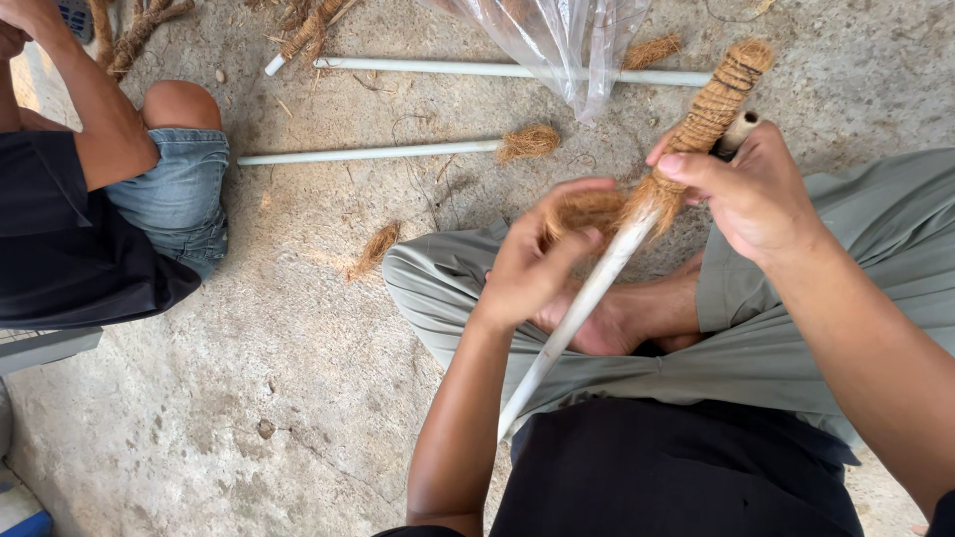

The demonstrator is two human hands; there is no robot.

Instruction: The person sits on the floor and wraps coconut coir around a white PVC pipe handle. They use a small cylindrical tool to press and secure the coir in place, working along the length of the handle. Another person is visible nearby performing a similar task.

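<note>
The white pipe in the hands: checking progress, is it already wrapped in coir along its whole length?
No. On the white pipe, coir rope covers only the upper end by the right hand; below the left hand it is bare.

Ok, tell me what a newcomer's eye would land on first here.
First, mid-frame, the white pipe slanting across the person's lap, its upper end bound in brown coir rope. The right hand grips that wrapped part while the left hand presses a tuft of loose fibre against it. Behind, two more white pipes lie on the concrete floor, and another person's knee shows at left.
</note>
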